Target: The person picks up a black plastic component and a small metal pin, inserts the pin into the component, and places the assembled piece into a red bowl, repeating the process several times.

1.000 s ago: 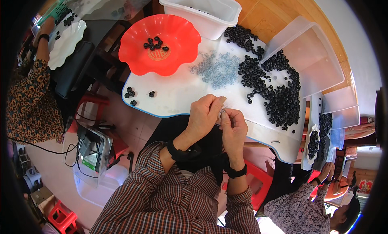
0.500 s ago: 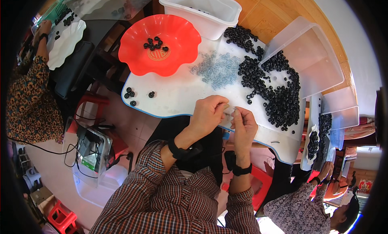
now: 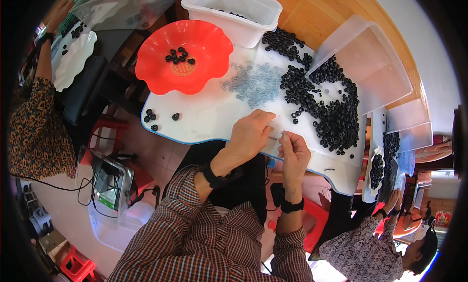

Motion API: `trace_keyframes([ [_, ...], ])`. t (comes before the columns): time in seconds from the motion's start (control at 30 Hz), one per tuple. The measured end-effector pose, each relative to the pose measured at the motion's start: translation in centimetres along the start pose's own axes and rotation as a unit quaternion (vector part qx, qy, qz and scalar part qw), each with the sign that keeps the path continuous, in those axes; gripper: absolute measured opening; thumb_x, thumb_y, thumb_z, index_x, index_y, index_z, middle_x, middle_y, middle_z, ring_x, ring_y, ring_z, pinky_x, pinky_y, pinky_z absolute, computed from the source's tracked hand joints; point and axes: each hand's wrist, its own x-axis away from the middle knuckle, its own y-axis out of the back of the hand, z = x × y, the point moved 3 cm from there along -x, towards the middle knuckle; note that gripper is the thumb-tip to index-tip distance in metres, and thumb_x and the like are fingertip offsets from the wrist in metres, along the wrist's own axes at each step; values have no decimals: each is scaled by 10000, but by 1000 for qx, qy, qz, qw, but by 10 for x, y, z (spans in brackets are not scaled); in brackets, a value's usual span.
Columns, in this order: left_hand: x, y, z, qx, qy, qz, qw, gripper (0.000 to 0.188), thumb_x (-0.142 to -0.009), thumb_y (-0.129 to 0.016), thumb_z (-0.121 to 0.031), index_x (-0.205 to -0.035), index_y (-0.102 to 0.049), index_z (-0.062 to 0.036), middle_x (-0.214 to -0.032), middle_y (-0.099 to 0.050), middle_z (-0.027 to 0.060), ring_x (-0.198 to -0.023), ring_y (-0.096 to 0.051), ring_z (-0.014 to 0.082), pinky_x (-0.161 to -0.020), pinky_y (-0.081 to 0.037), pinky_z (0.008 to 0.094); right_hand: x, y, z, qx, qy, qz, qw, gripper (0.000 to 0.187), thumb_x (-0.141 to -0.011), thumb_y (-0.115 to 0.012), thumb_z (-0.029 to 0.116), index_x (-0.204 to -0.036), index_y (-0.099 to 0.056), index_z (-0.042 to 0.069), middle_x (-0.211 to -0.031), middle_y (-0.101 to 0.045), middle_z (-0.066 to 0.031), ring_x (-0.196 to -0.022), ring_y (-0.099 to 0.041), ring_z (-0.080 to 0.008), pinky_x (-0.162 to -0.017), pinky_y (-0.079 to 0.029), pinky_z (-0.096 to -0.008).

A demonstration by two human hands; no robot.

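Note:
Above the near edge of the white table, my left hand (image 3: 247,138) has its fingers drawn together; anything in them is hidden. Just to its right, my right hand (image 3: 294,149) pinches a tiny pale piece (image 3: 282,133) between thumb and fingertip, too small to name. A short gap separates the two hands. Beyond them lies a patch of small bluish, see-through pieces (image 3: 257,84). A large heap of round black parts with holes (image 3: 337,123) spreads to the right. A red wavy-rimmed bowl (image 3: 207,38) at the far left holds several similar black parts (image 3: 179,56).
A white tub (image 3: 229,26) stands at the back, and a clear plastic bin (image 3: 370,62) leans over the heap. Several loose black parts (image 3: 150,116) lie near the table's left edge (image 3: 161,135). One co-worker's sleeve (image 3: 44,131) shows at left; another person (image 3: 363,250) works at right.
My hands have drawn slightly apart, the left fingers lifting away from the right fingertips. The table and its things appear shifted a little to the left as the view moved.

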Motion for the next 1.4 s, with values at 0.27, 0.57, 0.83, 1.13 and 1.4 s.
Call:
trace_keyframes([
  [0.27, 19, 9, -1, 184, -3, 94, 978, 180, -842, -686, -46, -1014, -685, 6, -866, -654, 103, -724, -655, 154, -622, -526, 265, 14, -7, 2, -105, -65, 96, 988, 147, -951, -590, 106, -1008, -633, -23, -763, -605, -13, -625, -514, -51, -543, -418, -180],
  [0.57, 23, 8, 0, 225, 85, 81, 967, 91, -896, -638, -39, -947, -672, 28, -830, -645, 87, -672, -630, 107, -590, -529, 250, 18, -13, 4, -56, -41, 89, 994, 136, -952, -595, 115, -983, -617, -15, -776, -611, -17, -636, -511, -47, -559, -428, -183],
  [0.83, 22, 8, -6, 189, 4, 66, 980, 99, -913, -607, -35, -989, -640, 19, -825, -633, 76, -664, -625, 113, -584, -524, 255, 17, -14, 8, -10, 40, 67, 997, 89, -932, -607, 59, -952, -604, -28, -802, -633, -33, -691, -557, -65, -605, -461, -212],
  [1.13, 29, 2, -4, 289, 207, 45, 934, 167, -964, -574, -130, -947, -614, 31, -739, -624, 53, -545, -590, 87, -441, -486, 210, 20, -26, 18, 177, 266, -4, 948, 77, -877, -640, 6, -939, -597, -8, -812, -603, -88, -658, -580, -146, -561, -467, -267],
  [1.4, 28, 3, 10, 462, 295, 32, 836, 245, -981, -564, -207, -952, -612, 31, -781, -639, 54, -528, -573, 75, -433, -477, 196, 11, -22, 16, 143, 252, -2, 957, 113, -850, -654, -32, -957, -633, -5, -839, -593, -81, -683, -580, -136, -590, -473, -261],
])
